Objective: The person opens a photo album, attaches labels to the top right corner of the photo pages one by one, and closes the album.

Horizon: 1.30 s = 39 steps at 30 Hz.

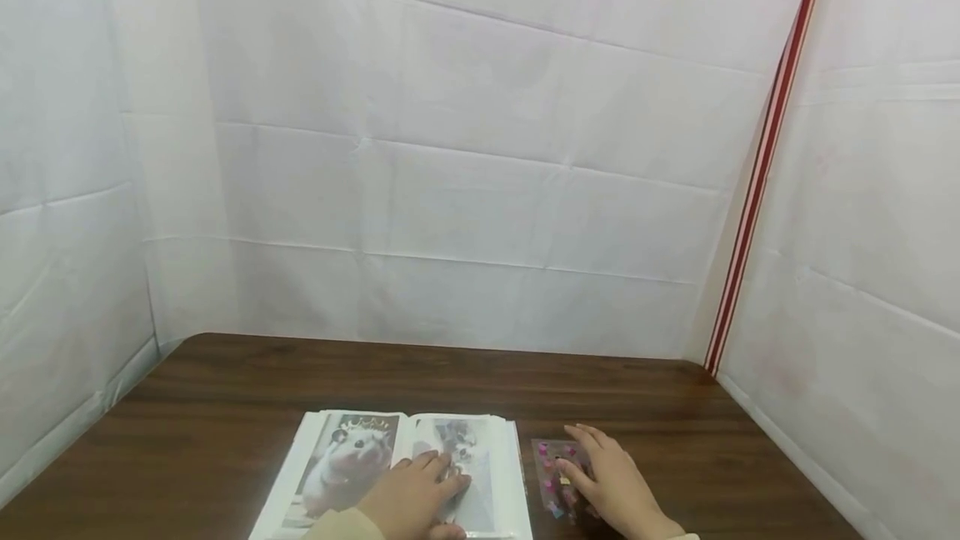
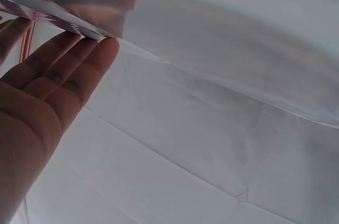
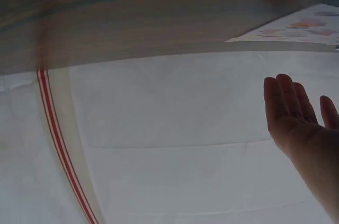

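An open photo album (image 1: 507, 457) lies at the front of the table, with a picture of a white, furry hamster-like animal (image 1: 348, 457) on its left page. On the right page, a greyish animal picture (image 1: 472, 440) is partly hidden by my left hand (image 1: 416, 494). The fingers of that hand are extended and rest on the page; in the left wrist view their tips (image 2: 110, 49) touch the glossy sheet. Just right of the album is a clear sticker sheet (image 1: 547, 473) with small pink, yellow and blue shapes. My right hand (image 1: 618, 486) is over its right side, fingers straight, gripping nothing visible.
The dark brown wooden table (image 1: 450, 373) extends behind and to both sides of the album. White sheeting (image 1: 465, 190) encloses it at the back and sides. A red-striped band (image 1: 768, 157) runs down the back right corner.
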{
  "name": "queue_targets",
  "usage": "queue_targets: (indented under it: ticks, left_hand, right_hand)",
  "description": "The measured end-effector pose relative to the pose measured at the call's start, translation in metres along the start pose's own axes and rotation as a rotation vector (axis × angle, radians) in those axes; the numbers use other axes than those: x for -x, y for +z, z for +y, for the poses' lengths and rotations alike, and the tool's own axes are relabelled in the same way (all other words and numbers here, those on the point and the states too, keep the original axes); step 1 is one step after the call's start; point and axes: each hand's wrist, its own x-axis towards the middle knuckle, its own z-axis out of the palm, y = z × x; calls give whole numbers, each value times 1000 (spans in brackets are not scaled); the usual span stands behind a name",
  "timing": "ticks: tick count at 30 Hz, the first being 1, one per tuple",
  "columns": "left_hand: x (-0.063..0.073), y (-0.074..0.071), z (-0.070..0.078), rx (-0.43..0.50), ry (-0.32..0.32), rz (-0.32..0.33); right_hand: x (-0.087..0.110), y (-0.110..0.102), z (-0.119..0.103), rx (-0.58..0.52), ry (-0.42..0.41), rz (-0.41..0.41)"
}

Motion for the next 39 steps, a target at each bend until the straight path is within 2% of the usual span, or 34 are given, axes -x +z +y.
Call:
queue_targets:
  ticks: [11,18,29,39]
  left_hand:
    - [1,-2,2,2,-1,6]
    - [2,-1,1,6,8,22]
    - [1,1,0,20,15,21]
    - [2,-1,0,6,23,34]
  right_hand:
    - [3,12,9,-34,47,-74]
    - [7,15,3,19,97,-147]
    - [9,16,3,64,11,-139]
    - [9,13,2,100,22,-100]
